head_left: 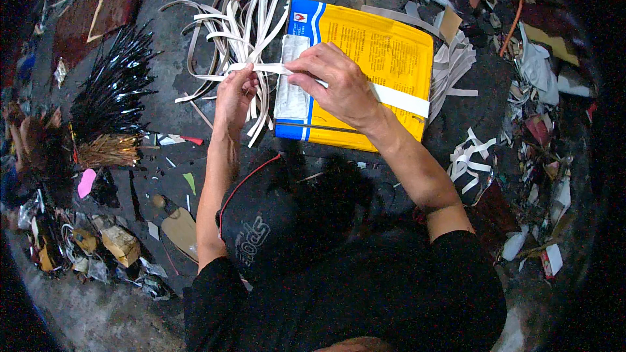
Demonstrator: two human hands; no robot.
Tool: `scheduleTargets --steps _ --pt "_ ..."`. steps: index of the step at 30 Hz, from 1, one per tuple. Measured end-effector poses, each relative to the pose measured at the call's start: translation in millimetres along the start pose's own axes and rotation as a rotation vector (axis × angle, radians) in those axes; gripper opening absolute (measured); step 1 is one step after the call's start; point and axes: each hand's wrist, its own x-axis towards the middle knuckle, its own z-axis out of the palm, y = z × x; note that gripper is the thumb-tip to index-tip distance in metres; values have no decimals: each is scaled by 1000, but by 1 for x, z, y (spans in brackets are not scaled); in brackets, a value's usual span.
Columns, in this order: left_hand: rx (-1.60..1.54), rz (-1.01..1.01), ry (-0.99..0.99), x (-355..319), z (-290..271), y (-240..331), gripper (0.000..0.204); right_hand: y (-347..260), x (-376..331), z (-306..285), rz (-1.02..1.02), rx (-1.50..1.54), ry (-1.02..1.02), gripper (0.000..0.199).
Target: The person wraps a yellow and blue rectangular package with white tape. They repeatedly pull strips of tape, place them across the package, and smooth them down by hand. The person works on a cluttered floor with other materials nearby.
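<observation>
Fingers point(242, 78) of both hands pinch a white strip point(398, 99) across a yellow package point(385, 45) on the dark, scrap-littered floor point(163, 111).

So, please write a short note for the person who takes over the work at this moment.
Left hand: fingers pinch the end of a white strip.
Right hand: presses the same strip down on the yellow and blue packet.
The strip lies across the packet, flat on the dark floor.
A loose strip pile lies beyond the left hand.
Done: one strip laid across. Left: the strip's ends are not joined.
</observation>
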Motion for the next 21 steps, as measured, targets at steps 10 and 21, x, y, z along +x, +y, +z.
scheduleTargets --steps 10,21 --pt "314 87 -79 -65 71 28 18 0 5 2 -48 -51 -2 14" --pt "173 16 -66 -39 45 13 17 0 1 -2 -36 7 -10 15"
